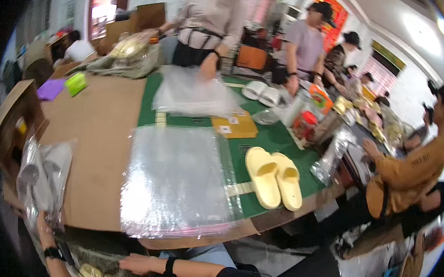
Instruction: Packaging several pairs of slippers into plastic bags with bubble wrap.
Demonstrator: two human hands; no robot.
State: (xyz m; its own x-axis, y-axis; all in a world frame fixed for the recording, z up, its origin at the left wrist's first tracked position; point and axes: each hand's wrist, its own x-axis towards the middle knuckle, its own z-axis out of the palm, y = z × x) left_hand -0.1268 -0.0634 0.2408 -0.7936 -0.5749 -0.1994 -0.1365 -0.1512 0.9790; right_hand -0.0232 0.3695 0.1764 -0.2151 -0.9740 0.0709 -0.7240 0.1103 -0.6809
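At the lower left, my left hand (45,225) is closed on the end of a clear plastic bag with a pair of grey slippers (36,179) inside. The bag stands near an upright cardboard box (16,98) at the table's left edge. My right hand (137,264) is low, below the table's front edge, fingers stretched out to the left and holding nothing. It is over a woven sack (82,252) in which yellow slippers (90,273) show. On the table, a stack of clear plastic bags (175,181) lies in front of me, with a pair of pale yellow slippers (268,178) to its right.
Brown cardboard (94,155) and a green mat (256,208) cover the table. Across it, a person handles more clear bags (194,93). White slippers (256,89), a yellow envelope (236,125) and a red-lidded jar (306,124) lie beyond. A person in mustard (416,165) sits at right.
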